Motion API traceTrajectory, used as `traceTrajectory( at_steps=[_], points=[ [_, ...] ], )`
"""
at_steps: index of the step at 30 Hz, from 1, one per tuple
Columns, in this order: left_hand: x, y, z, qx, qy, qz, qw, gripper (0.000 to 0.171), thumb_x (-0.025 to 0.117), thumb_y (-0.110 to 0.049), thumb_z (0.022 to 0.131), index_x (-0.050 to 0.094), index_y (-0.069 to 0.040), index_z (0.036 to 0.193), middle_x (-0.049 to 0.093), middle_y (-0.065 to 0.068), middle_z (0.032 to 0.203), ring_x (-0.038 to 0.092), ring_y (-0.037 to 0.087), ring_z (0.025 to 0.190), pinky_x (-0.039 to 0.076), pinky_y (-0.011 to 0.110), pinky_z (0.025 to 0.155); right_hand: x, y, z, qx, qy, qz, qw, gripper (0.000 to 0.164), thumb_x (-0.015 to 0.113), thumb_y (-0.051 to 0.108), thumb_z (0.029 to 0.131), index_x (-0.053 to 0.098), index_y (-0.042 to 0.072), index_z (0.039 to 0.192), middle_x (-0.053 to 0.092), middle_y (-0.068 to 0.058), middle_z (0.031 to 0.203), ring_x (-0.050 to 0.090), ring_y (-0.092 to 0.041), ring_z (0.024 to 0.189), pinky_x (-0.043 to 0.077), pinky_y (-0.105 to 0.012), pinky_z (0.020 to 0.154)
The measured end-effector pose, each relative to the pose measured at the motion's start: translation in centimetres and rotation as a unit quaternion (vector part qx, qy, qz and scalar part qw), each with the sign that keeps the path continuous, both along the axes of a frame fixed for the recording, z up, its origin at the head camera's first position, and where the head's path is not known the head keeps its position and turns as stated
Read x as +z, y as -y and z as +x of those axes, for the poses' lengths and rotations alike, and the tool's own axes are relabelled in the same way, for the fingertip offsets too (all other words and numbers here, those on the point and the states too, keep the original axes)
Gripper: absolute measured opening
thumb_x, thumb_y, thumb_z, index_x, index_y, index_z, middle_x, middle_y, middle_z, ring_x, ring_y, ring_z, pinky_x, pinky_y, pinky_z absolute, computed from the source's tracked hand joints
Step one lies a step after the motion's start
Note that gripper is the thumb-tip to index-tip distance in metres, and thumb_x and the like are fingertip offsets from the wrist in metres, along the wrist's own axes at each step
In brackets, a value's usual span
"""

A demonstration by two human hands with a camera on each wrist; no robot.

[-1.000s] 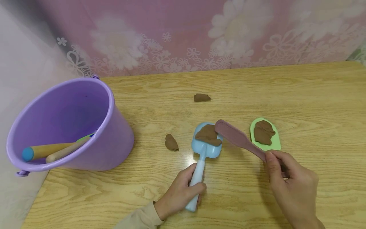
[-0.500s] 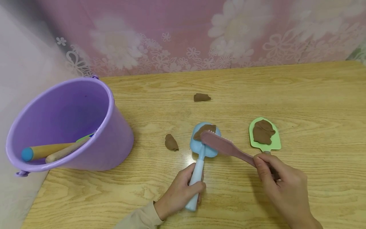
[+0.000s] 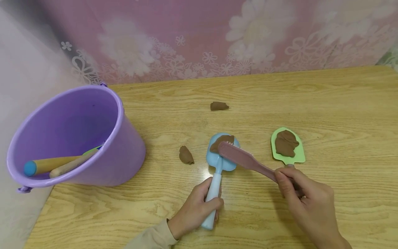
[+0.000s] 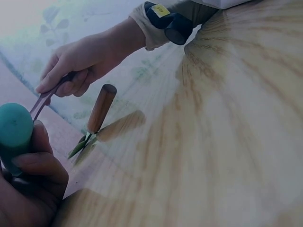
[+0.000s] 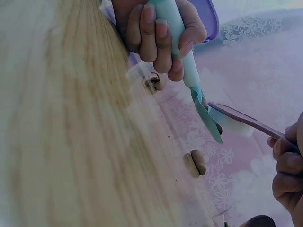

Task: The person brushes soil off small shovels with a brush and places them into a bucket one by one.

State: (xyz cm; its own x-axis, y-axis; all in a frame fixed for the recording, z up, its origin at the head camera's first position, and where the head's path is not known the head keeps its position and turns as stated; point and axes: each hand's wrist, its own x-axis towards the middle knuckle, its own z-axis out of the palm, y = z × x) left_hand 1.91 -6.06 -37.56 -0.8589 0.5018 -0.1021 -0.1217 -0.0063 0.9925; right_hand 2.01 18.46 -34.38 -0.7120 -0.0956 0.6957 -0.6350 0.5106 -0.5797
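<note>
In the head view my left hand (image 3: 196, 209) grips the white handle of a light blue toy shovel (image 3: 212, 160), its blade up off the table. Brown clay (image 3: 216, 145) lies on that blade. My right hand (image 3: 308, 204) pinches the handle of a mauve brush (image 3: 237, 156) with white bristles underneath. The brush head lies over the clay, bristles down, and hides part of it. The right wrist view shows the brush (image 5: 248, 122) against the shovel blade (image 5: 204, 116) from the side. Beside the right hand rests a green shovel (image 3: 299, 156) bearing more brown clay (image 3: 286, 143).
Two loose brown pieces lie on the wooden table, one (image 3: 186, 155) left of the blue shovel, another (image 3: 219, 106) farther back. A purple bucket (image 3: 132, 152) at left holds a yellow, blue-ended stick (image 3: 57, 163) and other items. A pink flowered curtain (image 3: 192, 38) hangs behind.
Compared with one second ago, my right hand has moved left, bringing the brush from the blade's right edge over the clay. My left hand and the blue shovel have barely moved.
</note>
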Motion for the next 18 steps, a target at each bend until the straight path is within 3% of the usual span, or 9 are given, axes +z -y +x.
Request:
traceTrajectory(
  at_steps=[3,10,13,18],
  points=[
    [0.04,0.04,0.0,0.001,0.001,-0.002,1.0,0.013,0.048,-0.004,0.087,0.044,0.007,0.093,0.051,0.003,0.068,0.053,0.006,0.052,0.049,0.023,0.049,-0.05,-0.01,-0.06,-0.002,-0.001,0.01,1.0,0.014,0.06,0.007,0.094,0.068,0.0,0.085,0.049,0.007,0.064,0.039,0.006,0.048,0.032,-0.006,0.043],
    [0.01,0.07,0.0,-0.002,0.002,-0.002,1.0,0.013,0.049,-0.005,0.088,0.044,0.006,0.093,0.051,0.003,0.067,0.053,0.006,0.053,0.049,0.023,0.049,0.06,-0.1,-0.06,-0.063,-0.009,-0.008,0.998,0.014,0.064,0.006,0.091,0.069,-0.006,0.085,0.059,-0.001,0.062,0.053,0.005,0.054,0.045,-0.004,0.054],
    [0.01,0.07,0.01,-0.002,0.002,-0.001,1.0,0.013,0.049,-0.004,0.088,0.044,0.006,0.093,0.051,0.003,0.067,0.053,0.006,0.053,0.049,0.023,0.049,0.14,-0.13,-0.05,-0.06,-0.009,-0.018,0.998,0.012,0.064,0.002,0.09,0.069,-0.007,0.084,0.058,0.001,0.061,0.052,0.005,0.053,0.045,-0.004,0.055],
    [0.03,0.05,-0.02,0.0,0.0,-0.002,1.0,0.013,0.049,-0.004,0.087,0.044,0.006,0.093,0.051,0.003,0.066,0.053,0.007,0.053,0.049,0.024,0.049,0.23,-0.16,0.08,-0.019,0.013,-0.001,1.0,0.007,0.064,-0.001,0.09,0.069,0.0,0.085,0.05,0.008,0.062,0.043,0.006,0.05,0.036,-0.005,0.045]
  ],
)
